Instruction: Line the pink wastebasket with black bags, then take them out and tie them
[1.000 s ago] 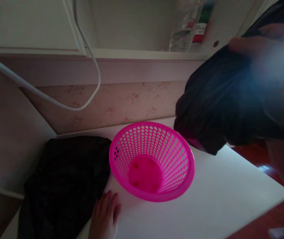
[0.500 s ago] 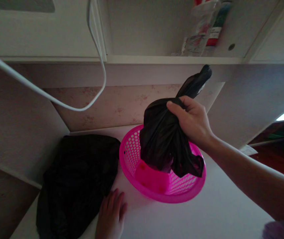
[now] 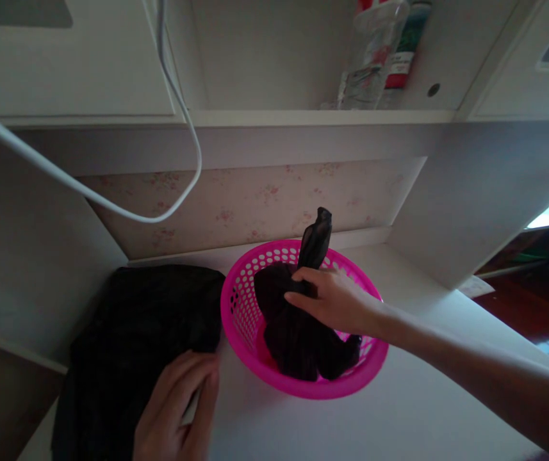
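Note:
A twisted black plastic bag (image 3: pixel 293 339) rests inside a pink perforated plastic basket (image 3: pixel 274 383), its gathered neck sticking up. My right hand (image 3: pixel 325 294) is closed round the bag just below that neck. To the left of the basket, a larger black bag or cloth (image 3: pixel 139 320) lies on the white surface; its kind is hard to make out in the dark. My left hand (image 3: pixel 180 397) is over its right edge, thumb and fingertips drawn together. Whatever is between those fingertips, if anything, cannot be seen.
A white shelf (image 3: pixel 322 118) runs above the work surface (image 3: pixel 264 429), carrying a clear container (image 3: pixel 368 57) and a green-and-red bottle (image 3: pixel 403 54). A white cable (image 3: pixel 154 219) loops down at the upper left. White side panels stand left and right.
My right hand has lowered the bag from above the basket into it. My left hand has risen from lying flat on the surface, and its fingers have drawn together.

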Tool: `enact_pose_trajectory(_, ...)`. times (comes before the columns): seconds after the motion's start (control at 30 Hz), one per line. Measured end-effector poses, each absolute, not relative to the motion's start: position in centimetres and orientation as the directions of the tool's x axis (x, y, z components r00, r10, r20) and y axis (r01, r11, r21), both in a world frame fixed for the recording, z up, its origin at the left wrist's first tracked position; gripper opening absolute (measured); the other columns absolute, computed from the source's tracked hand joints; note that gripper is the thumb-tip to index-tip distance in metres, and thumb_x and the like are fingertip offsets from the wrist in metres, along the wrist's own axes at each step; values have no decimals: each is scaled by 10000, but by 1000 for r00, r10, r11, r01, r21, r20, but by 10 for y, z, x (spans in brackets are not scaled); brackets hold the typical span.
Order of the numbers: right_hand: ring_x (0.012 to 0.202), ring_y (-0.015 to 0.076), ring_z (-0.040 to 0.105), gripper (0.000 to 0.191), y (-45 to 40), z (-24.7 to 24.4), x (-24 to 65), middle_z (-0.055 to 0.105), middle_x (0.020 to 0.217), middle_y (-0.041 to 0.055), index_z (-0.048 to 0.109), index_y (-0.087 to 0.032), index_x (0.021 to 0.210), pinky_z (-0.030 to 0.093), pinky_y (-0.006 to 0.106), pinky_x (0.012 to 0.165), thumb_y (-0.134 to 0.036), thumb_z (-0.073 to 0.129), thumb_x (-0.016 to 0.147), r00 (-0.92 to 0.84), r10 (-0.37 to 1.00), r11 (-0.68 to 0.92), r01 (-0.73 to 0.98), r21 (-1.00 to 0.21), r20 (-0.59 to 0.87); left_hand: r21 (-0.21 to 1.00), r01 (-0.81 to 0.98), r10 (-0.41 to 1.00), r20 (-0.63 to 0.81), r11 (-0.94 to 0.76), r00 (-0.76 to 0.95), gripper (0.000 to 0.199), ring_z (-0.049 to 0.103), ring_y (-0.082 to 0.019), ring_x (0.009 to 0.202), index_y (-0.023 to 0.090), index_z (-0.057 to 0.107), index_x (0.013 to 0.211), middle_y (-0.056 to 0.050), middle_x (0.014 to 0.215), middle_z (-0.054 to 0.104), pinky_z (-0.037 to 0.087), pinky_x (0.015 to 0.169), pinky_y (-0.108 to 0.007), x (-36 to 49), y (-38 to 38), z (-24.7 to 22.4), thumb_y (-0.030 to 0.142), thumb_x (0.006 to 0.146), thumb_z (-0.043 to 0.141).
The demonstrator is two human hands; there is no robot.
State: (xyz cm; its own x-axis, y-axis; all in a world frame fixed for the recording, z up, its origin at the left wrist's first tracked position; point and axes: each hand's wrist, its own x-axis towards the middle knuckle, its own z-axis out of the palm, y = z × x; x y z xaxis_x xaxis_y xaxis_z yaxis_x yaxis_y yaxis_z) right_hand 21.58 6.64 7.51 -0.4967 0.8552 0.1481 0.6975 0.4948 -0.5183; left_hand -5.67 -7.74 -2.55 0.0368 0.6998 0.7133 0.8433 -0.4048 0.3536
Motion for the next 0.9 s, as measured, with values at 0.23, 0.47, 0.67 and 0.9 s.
enact_pose_trajectory(0.23,662,153,596,621,80,68,224,632,769,-39,532,-216,1374,402,253,588,-268,759,799,-688,715,419,568,-708,-128,425,669,777,487,-610,399,139,747,-154,983,249,735,1065,5,1055,783,584,913,-257,-6,-23,74,234,1029,602)
enact_pose_trajectory(0.47,764,177,693,470,86,57,243,644,901,-13,408,-246,1153,485,250,605,-66,599,763,-701,713,399,404,-823,2,338,799,867,157,-497,473,343,729,-301,1144,211,684,1291,-78,1325,734,575,994,-454,20,27,72,297,961,718)
enact_pose_trajectory(0.67,853,240,730,391,83,66,243,736,909,30,431,-251,1143,452,287,650,-111,653,854,-647,760,535,574,-620,57,241,840,873,92,-486,479,112,766,-286,977,214,749,1034,-58,1042,806,544,809,-370,28,40,77,229,993,645)
enact_pose_trajectory(0.9,801,202,702,353,89,74,255,728,875,11,354,-260,1008,398,271,634,-125,657,889,-667,742,563,568,-601,65,243,835,868,94,-494,487,156,737,-217,880,231,760,894,-14,924,790,454,737,-314,2,45,79,192,985,639)
